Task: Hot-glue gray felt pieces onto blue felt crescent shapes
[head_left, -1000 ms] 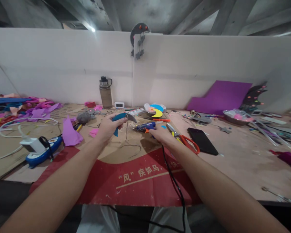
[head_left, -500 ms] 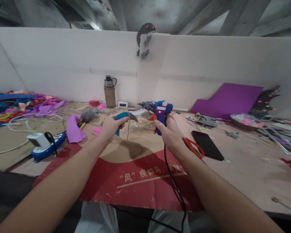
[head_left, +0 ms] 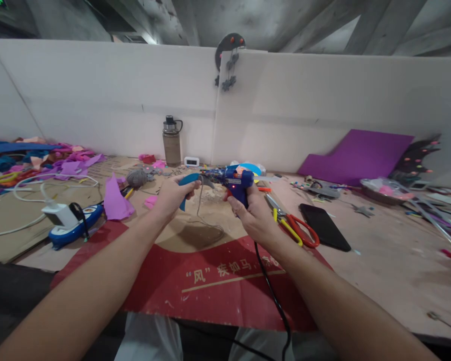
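The left hand (head_left: 172, 198) had its fingers (head_left: 188, 189) closed around a blue crescent (head_left: 190, 179), held up off the tabletop (head_left: 379, 260). A grey piece (head_left: 207, 182) stuck out from the crescent just past those fingertips, toward the other hand. A thin string (head_left: 200, 208) hung from it and coiled on the cardboard (head_left: 218, 281) below the fingers.

The right hand (head_left: 254, 216) had its fingers (head_left: 236, 206) wrapped tight around the handle of a glue gun (head_left: 233, 179), which sat just above them. The gun's nozzle pointed at the left fingers and ended right beside the grey piece; whether the two touched could not be told. A small red light glowed on the gun, close over the right fingers. The cord (head_left: 271, 293) ran from under the right hand back toward the person.

Scissors (head_left: 296, 228) lay just right of the right fingers, and a phone (head_left: 325, 226) lay beyond them, farther right. A purple scrap (head_left: 115, 200) lay left of the left fingers, with a charger (head_left: 59, 214) farther left again. A bottle (head_left: 172, 143) stood well beyond the left fingers, by the wall
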A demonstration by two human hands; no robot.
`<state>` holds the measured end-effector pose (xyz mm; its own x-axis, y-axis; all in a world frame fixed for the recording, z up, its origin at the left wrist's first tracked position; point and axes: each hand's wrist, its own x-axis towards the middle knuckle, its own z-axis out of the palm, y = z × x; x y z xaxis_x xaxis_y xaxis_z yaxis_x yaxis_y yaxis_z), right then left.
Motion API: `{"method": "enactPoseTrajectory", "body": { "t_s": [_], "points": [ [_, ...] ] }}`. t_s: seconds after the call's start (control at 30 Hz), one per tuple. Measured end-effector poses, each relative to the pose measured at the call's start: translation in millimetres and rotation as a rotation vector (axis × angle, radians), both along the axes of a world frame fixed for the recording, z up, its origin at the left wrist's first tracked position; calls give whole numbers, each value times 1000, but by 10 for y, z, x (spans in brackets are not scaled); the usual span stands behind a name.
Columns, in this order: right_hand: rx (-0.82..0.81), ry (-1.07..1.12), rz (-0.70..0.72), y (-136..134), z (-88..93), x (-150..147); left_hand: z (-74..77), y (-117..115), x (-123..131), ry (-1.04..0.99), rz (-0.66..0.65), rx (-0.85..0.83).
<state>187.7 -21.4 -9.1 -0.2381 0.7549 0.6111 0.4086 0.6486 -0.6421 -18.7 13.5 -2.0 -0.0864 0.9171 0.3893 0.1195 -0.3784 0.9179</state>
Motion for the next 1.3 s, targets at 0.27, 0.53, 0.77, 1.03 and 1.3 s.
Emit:
{"method": "enactPoseTrajectory", "body": {
  "t_s": [0.27, 0.53, 0.77, 1.03, 1.3],
  "points": [
    [-25, 14, -4, -28, 17, -10, 13, -29, 5, 48, -8, 17],
    [49, -15, -58, -28, 15, -17, -10, -14, -6, 89, 17, 28],
    [31, -31, -59, -21, 5, -13, -5, -16, -11, 86, 2, 23],
    [11, -44, -60, -29, 20, -9, 1, -28, -13, 140, 27, 10],
    [3, 16, -37, 9, 3, 11, -28, 3, -24, 134, 36, -12]
  ]
}}
